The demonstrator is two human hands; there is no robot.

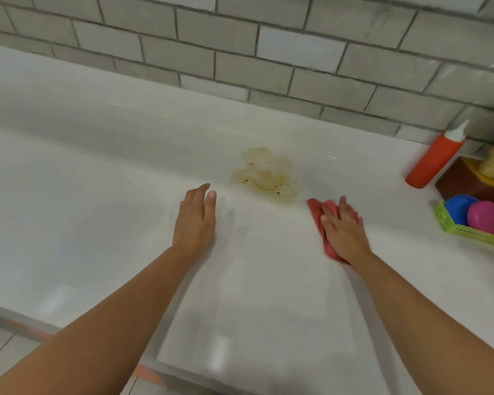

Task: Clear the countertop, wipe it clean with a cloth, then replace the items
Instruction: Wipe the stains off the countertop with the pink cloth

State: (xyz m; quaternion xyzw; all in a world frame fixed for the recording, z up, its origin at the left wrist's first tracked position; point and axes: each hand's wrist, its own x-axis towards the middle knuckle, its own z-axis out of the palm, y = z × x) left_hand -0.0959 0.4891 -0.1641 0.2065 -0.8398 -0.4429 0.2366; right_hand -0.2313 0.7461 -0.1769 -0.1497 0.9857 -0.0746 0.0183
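A brownish stain (264,173) with dark specks marks the white countertop (97,172) near its middle. My right hand (344,232) lies flat on a red cloth (317,212), pressing it onto the counter just right of and below the stain. The cloth sticks out past my fingers toward the stain without touching it. My left hand (196,220) rests palm down on the bare counter to the left of the stain, fingers together and holding nothing.
At the right edge stand a red squeeze bottle (431,161) with a white nozzle, a brown box (462,181) with yellow items, and a green basket (468,230) holding blue and pink bowls. A grey tiled wall runs behind. The counter's front edge is at lower left.
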